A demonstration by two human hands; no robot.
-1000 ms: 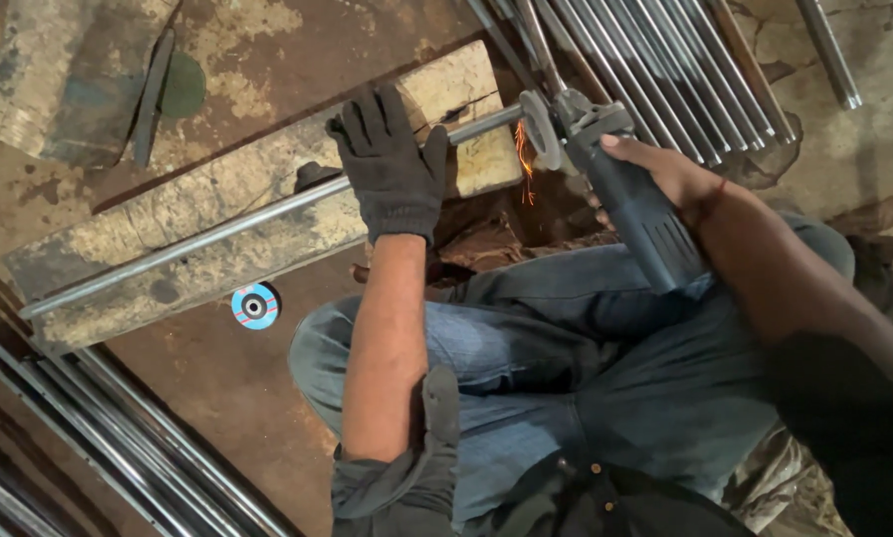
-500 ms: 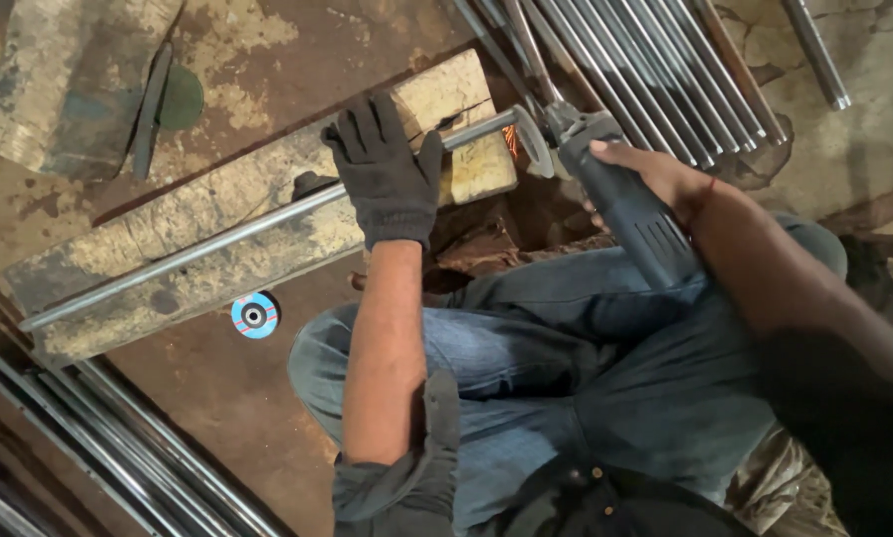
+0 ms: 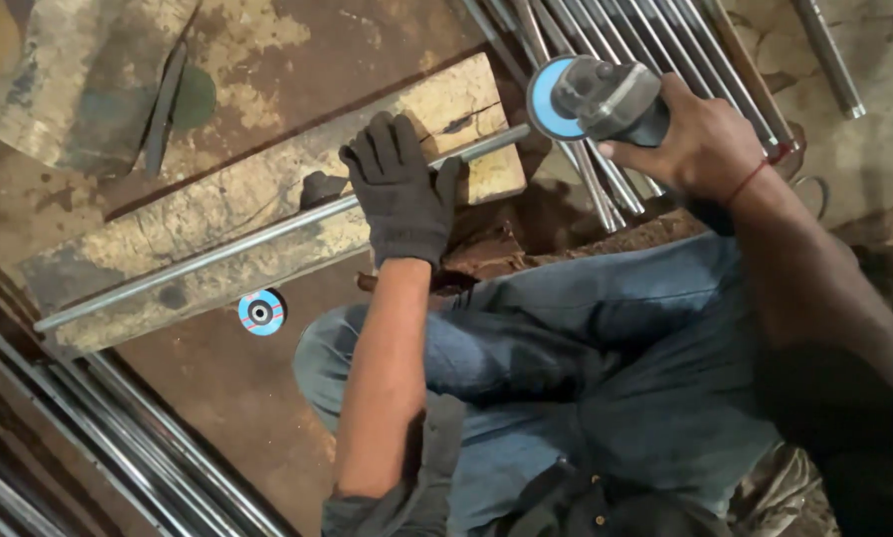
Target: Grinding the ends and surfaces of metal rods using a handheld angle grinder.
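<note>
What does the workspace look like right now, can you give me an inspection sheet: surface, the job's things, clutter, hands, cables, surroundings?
Surface: rusty, stained floor with a cracked, pale wooden block lying on it.
Job's things: a long metal rod lies along the block; an angle grinder with a blue disc is held off the rod's end.
Clutter: a spare blue disc on the floor; a stone slab at upper left.
Hands: gloved left hand presses the rod down; bare right hand grips the grinder.
Cables: nothing seen.
Surroundings: bundles of metal rods at top and lower left; the person's jeans-clad knees.
</note>
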